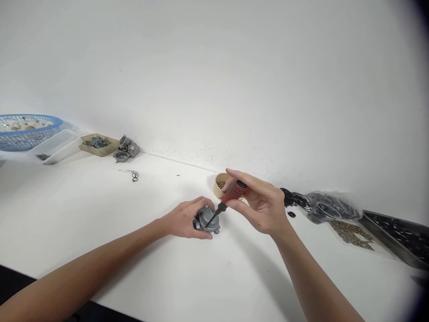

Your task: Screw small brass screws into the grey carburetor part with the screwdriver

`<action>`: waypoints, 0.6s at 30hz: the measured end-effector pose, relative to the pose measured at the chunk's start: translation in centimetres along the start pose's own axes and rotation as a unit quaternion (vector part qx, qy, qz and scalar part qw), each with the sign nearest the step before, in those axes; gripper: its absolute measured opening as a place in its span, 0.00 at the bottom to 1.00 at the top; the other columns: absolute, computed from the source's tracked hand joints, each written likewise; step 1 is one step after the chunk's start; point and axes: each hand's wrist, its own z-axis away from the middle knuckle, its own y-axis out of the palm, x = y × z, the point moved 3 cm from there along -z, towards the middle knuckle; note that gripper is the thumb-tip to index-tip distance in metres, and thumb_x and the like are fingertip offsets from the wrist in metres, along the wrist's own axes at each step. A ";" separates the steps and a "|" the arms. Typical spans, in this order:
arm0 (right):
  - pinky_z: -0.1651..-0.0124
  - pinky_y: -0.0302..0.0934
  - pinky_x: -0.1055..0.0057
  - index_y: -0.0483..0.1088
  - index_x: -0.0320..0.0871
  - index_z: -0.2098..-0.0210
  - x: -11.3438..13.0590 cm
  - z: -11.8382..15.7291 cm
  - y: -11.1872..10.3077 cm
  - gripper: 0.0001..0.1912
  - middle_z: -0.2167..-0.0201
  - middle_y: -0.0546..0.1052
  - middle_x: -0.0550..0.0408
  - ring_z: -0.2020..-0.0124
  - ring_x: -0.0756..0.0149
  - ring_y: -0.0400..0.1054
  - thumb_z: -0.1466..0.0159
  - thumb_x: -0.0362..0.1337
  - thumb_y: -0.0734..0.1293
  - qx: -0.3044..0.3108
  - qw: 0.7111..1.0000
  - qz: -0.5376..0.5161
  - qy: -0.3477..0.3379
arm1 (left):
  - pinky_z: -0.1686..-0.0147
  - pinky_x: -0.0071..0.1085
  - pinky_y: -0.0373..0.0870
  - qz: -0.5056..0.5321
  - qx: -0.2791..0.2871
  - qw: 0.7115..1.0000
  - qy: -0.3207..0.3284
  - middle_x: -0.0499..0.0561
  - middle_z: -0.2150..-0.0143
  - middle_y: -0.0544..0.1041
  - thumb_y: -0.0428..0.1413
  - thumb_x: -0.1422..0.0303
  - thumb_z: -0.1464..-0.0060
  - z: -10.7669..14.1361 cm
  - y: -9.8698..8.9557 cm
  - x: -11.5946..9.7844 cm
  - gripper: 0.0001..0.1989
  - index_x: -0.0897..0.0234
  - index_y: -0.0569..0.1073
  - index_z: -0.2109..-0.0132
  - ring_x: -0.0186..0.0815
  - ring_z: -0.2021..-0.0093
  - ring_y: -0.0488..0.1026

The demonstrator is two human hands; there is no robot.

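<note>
My left hand (pixel 187 219) is wrapped around a grey metal carburetor-like part (pixel 208 220) on the white table. A red and black screwdriver (pixel 233 192) is held in my right hand (pixel 258 201), between the thumb and fingers. It slants down to the left, and its tip meets a small brass-coloured screw (pixel 206 228) on the grey part. Just behind my right hand stands a round cream tub (pixel 217 184) with small brass-coloured pieces, partly hidden by the fingers.
At the left are a blue basket (pixel 30 142), a clear tray (pixel 62 145), a beige tray (pixel 97 150) and grey metal parts (pixel 126 149). Black rings (pixel 296 199), a plastic bag (pixel 331 206), brass-coloured screws (pixel 351 235) and a dark metal tray (pixel 385 237) lie at the right.
</note>
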 end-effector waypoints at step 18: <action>0.56 0.75 0.55 0.72 0.53 0.45 0.7 -0.5 1.3 0.24 0.55 0.75 0.51 0.60 0.60 0.75 0.39 0.30 0.71 -0.010 0.999 0.031 -0.042 | 0.55 0.38 0.70 -0.003 -0.001 1.000 -0.011 0.52 0.49 0.72 0.66 0.50 0.58 0.1 0.2 0.3 0.37 0.56 0.63 0.44 0.41 0.55 0.73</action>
